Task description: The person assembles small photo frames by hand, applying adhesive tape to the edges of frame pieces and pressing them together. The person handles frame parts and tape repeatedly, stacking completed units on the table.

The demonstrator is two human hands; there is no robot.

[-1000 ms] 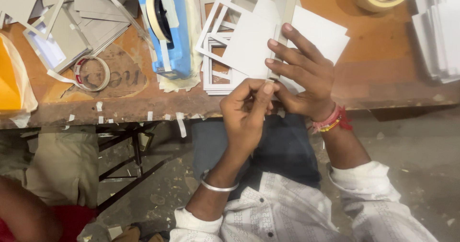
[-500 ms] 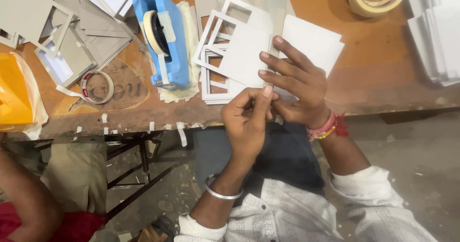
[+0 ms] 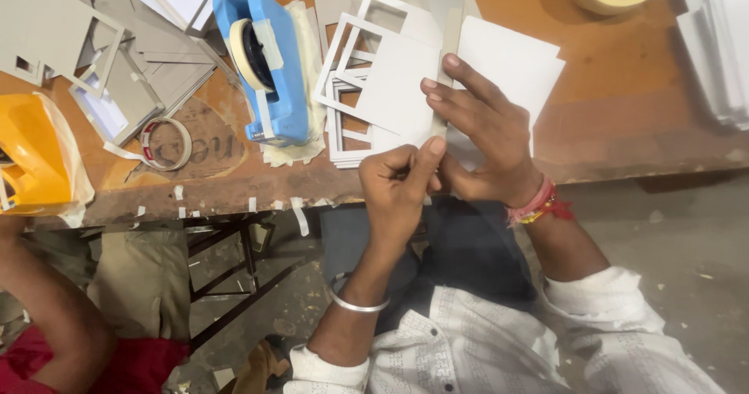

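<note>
Left hand (image 3: 402, 187) fisted at mid-frame, thumb extended up and touching right hand (image 3: 484, 140), which lies palm-down with fingers (image 3: 456, 90) spread flat and pointing up-left; both forearms bare, sleeves pushed to the elbows.

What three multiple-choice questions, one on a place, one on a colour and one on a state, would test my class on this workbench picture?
1. Where is the tape dispenser?
A. left of the white card frames
B. on the floor
C. under the right hand

2. What colour is the dispenser?
A. red
B. blue
C. green

3. What is the right hand doing?
A. hanging free
B. gripping scissors
C. pressing flat on the white card

Answers: 1 A, it stands on the table left of the frames; 2 B, its body is blue; 3 C, the fingers lie spread on the card while the left hand pinches at its edge.
</note>
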